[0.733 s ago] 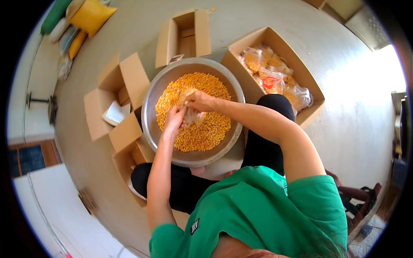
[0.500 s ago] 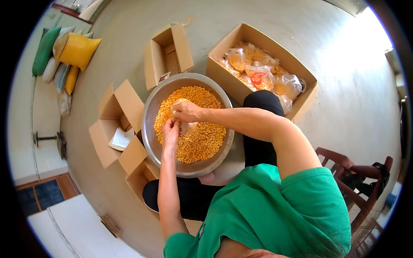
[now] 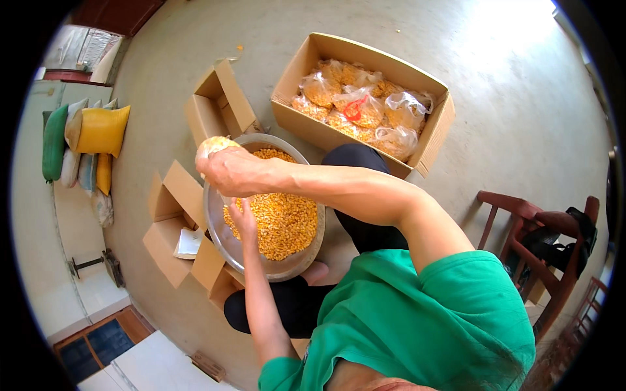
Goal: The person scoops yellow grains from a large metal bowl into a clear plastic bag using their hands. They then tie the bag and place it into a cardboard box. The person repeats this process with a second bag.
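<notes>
My right hand [image 3: 240,171] is closed around a clear plastic bag of corn kernels [image 3: 217,144], raised above the far left rim of a wide metal basin [image 3: 301,266]. Loose yellow-orange corn kernels [image 3: 282,225] fill much of the basin. Just below the right hand, over the kernels, my left hand [image 3: 246,220] has its fingers stretched and the thumb apart, with nothing seen in it. The right hand and forearm cover part of the basin and kernels.
A large cardboard box [image 3: 365,53] at the far side contains several tied bags of corn [image 3: 358,107]. Open cardboard boxes [image 3: 225,98] stand left and behind the basin. Stuffed sacks [image 3: 101,130] lie at far left; a wooden chair [image 3: 521,221] stands at right.
My right hand has lifted the bag up and leftward from the kernels. The left hand, formerly pinching near the bag, has come off it. The whole view has shifted.
</notes>
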Motion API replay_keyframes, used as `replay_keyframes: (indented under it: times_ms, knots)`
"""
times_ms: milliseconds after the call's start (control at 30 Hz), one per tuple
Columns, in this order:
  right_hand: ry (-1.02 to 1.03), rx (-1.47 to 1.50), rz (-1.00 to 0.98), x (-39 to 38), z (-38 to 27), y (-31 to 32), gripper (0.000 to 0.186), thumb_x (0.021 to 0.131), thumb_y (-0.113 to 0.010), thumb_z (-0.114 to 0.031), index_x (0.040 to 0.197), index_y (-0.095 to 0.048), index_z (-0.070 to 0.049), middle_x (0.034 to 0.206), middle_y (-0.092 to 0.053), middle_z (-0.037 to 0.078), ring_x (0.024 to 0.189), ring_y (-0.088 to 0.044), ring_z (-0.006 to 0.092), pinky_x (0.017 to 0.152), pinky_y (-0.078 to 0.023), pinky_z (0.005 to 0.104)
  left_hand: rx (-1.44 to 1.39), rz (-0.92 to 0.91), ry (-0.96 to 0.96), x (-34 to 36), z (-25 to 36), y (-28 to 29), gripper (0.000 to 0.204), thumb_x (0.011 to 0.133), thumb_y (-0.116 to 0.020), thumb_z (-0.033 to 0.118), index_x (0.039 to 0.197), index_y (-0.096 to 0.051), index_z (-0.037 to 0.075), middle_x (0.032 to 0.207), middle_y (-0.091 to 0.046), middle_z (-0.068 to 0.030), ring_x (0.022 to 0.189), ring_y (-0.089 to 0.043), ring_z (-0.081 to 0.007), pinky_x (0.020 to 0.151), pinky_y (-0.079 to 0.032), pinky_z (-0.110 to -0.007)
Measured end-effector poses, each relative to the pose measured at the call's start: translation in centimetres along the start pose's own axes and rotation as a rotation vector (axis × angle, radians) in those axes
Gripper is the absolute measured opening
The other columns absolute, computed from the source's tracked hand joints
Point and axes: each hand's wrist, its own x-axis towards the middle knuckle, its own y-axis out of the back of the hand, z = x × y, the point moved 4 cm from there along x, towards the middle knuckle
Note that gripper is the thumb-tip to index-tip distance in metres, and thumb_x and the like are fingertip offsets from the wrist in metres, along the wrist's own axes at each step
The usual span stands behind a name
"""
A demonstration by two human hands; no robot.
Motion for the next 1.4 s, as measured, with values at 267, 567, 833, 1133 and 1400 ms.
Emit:
replay_keyframes:
  times_ms: [267,567,833,1133,1400]
  knots:
    - [-0.185,-0.12,-0.293,-1.0,3.4,10.4,0.016,0.089,-0.056,-0.014,0.1,-0.057,-0.002,0.085,-0.065,0.021,0.084,-0.067,0.0351,0.072,-0.053,0.0458,0.578,0.008,0.128,-1.0,4.1,-6.8,0.069,0.094,-0.044,0.05,0.144,-0.035,0.004,0.152,-0.023,-0.0253,0.143,-0.015,-0.0402,0.11,-0.016,-0.058]
    - [-0.407,-0.609,-0.415,-2.6,21.6,18.3,0.016,0.09,-0.05,-0.01,0.099,-0.058,0.0,0.09,-0.066,0.022,0.089,-0.065,0.036,0.079,-0.05,0.0478,0.618,0.09,0.025,-1.2,4.2,-8.1,0.063,0.093,-0.049,0.042,0.142,-0.037,0.004,0.149,-0.029,-0.0262,0.138,-0.025,-0.0404,0.109,-0.016,-0.055]
    - [-0.44,-0.867,-0.554,-3.1,38.0,17.3,0.014,0.081,-0.053,0.0,0.093,-0.061,0.001,0.085,-0.064,0.022,0.086,-0.063,0.039,0.074,-0.05,0.047,0.623,0.091,0.061,-0.9,3.8,-8.3,0.062,0.092,-0.051,0.04,0.141,-0.039,0.004,0.148,-0.029,-0.0263,0.137,-0.026,-0.041,0.108,-0.018,-0.055]
    - [-0.63,-0.869,-0.412,-8.1,46.7,11.5,0.016,0.083,-0.05,-0.005,0.092,-0.063,-0.003,0.091,-0.066,0.023,0.088,-0.065,0.0399,0.076,-0.052,0.0483,0.623,0.093,0.05,-0.6,4.5,-8.2,0.061,0.09,-0.053,0.038,0.14,-0.04,0.005,0.147,-0.031,-0.0253,0.136,-0.028,-0.0408,0.107,-0.019,-0.056]
    - [-0.749,-0.921,-0.435,-9.4,43.9,11.0,0.028,0.091,-0.05,-0.016,0.118,-0.05,-0.008,0.113,-0.059,0.024,0.103,-0.059,0.0415,0.087,-0.048,0.0519,0.623,0.126,0.041,-0.9,4.3,-8.2,0.061,0.089,-0.054,0.039,0.138,-0.042,0.004,0.146,-0.033,-0.0256,0.135,-0.029,-0.0414,0.107,-0.02,-0.057]
